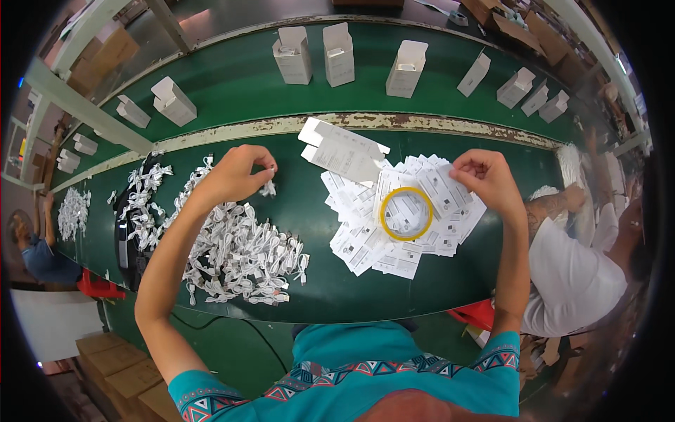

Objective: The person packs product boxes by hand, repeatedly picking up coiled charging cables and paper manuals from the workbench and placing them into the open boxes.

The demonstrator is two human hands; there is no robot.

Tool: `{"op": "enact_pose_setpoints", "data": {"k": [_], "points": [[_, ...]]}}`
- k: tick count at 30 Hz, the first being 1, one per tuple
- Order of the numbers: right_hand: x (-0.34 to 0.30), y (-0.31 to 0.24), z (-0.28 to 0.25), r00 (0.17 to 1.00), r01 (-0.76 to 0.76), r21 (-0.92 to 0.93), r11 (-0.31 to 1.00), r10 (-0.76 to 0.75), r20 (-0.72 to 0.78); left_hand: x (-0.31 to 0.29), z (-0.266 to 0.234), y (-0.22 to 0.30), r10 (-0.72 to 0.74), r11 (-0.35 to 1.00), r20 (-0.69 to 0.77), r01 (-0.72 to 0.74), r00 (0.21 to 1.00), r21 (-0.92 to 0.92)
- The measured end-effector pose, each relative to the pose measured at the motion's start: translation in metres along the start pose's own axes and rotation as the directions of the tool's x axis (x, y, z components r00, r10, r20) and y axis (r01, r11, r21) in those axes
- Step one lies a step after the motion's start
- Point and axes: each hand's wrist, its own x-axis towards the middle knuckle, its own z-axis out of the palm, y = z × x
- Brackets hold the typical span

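My left hand (242, 172) is closed in a pinch, with a small coiled white cable (268, 188) hanging at its fingertips. Below it spreads a large heap of white coiled cables (239, 246) with plugs on their ends. My right hand (489, 179) pinches the corner of a printed white leaflet (444, 191) on the right side of a fanned-out pile of leaflets (394, 262). On that pile lies a roll of yellow tape (384, 213). An open white carton (344, 151), lying on its side, touches the pile's upper edge.
Several open white boxes (339, 60) stand along the green belt (239, 88) beyond a worn rail (267, 126). A black object (128, 243) lies beside the cables on the left. A person in white (569, 274) sits at right; another person (46, 253) is at far left.
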Motion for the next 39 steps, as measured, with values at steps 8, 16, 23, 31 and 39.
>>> {"op": "enact_pose_setpoints", "data": {"k": [8,16,23,31,39], "points": [[0.051,-0.042,-0.005,0.994,0.055,0.155,0.986,-0.068,0.08,0.067,0.008,0.026,0.142,0.957,0.016,-0.133,0.99,-0.258],[0.252,-0.095,0.076,0.898,0.44,0.373,0.817,-0.398,-0.188,0.207,0.024,0.026,0.165,0.782,-0.337,0.085,0.927,0.618],[0.302,-0.067,0.138,0.576,0.561,-0.76,0.329,-0.815,0.072,0.199,0.017,0.008,0.228,0.775,-0.423,0.1,0.877,0.625],[0.297,-0.07,0.156,0.921,0.336,-0.751,0.568,-0.367,0.134,0.183,-0.063,0.005,0.135,0.991,-0.198,-0.13,0.971,0.035],[0.295,-0.064,0.183,0.838,0.395,-0.706,0.588,-0.545,0.014,0.206,-0.036,0.009,0.326,0.944,-0.717,-0.176,0.616,0.279]]}}
